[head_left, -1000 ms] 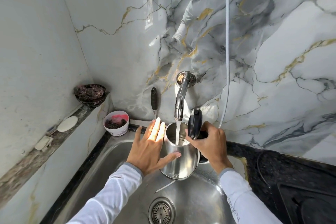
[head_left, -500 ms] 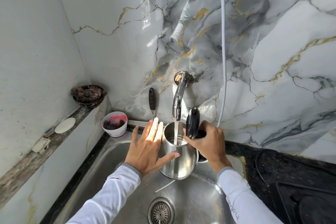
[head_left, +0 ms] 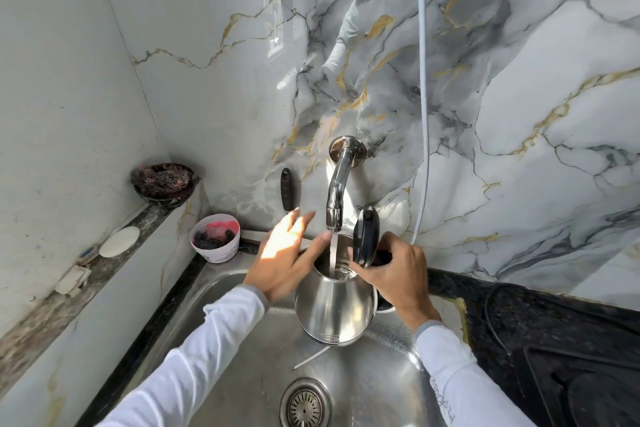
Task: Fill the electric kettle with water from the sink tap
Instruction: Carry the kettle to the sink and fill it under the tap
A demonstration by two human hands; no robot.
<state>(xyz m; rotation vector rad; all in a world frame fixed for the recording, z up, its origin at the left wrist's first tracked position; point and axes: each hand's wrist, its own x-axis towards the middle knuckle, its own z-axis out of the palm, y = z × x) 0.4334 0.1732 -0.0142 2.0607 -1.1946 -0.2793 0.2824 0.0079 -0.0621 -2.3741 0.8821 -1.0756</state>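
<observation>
Two hands on this one: the right hand [head_left: 394, 270] has its fingers curled tight round the kettle's [head_left: 334, 312] handle, holding the pot over the sink [head_left: 221, 308] so the open mouth sits right under the tap [head_left: 336, 194]. Water is streaming straight in, just past the right fingertips, and the black lid [head_left: 365, 236] stands flipped up beside them, out of the stream. The left hand [head_left: 287, 256] has fingers spread loose, gripping nothing, thumb tip near the rim; probably steadying or reaching for the tap. Beyond the left fingers a black-handled tool [head_left: 286, 189] leans on the wall, and a white tub [head_left: 215, 238] sits further left. A white hose [head_left: 423, 114] hangs behind the right hand. Nothing blocks the stream
</observation>
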